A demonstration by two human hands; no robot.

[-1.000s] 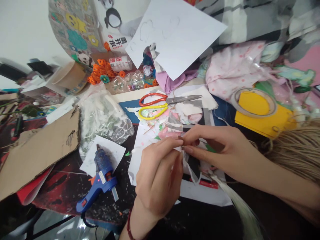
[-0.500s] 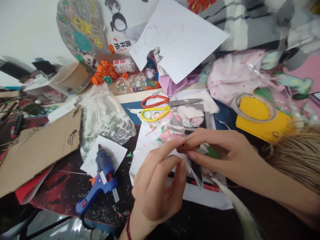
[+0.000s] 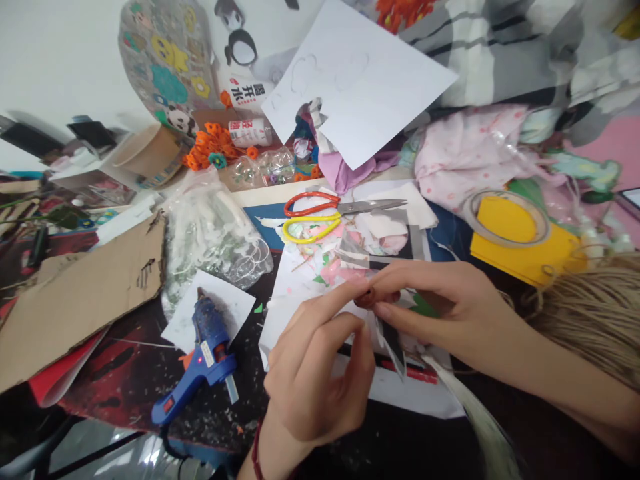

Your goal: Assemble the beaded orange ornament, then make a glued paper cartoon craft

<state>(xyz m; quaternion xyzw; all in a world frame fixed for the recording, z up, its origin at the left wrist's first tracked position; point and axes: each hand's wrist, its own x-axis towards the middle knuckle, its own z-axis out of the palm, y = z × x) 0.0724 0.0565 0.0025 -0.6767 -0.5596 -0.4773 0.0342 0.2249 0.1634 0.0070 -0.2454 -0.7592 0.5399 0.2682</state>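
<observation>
Between the thumb and forefinger of my right hand (image 3: 440,300) is a small rounded reddish-brown piece (image 3: 365,299), partly covered by the fingers. My left hand (image 3: 320,367) is curled, its forefinger tip pressed against the left side of that piece and its thumb bent just below. A pale bundle of strands (image 3: 470,397) trails from under my right hand toward the bottom right; whether it joins the piece is hidden. Beneath my hands lie white paper (image 3: 287,293) and pink and green scraps (image 3: 340,270).
Scissors (image 3: 345,210) with red and yellow handles lie beyond my hands. A blue glue gun (image 3: 205,367) rests at the left, near cardboard (image 3: 95,287) and a bag of white items (image 3: 205,227). A tape roll (image 3: 540,230), yellow paper (image 3: 535,257) and twine (image 3: 595,313) are at the right.
Both hands stay nearly still around the reddish-brown piece. The whole view has shifted very slightly.
</observation>
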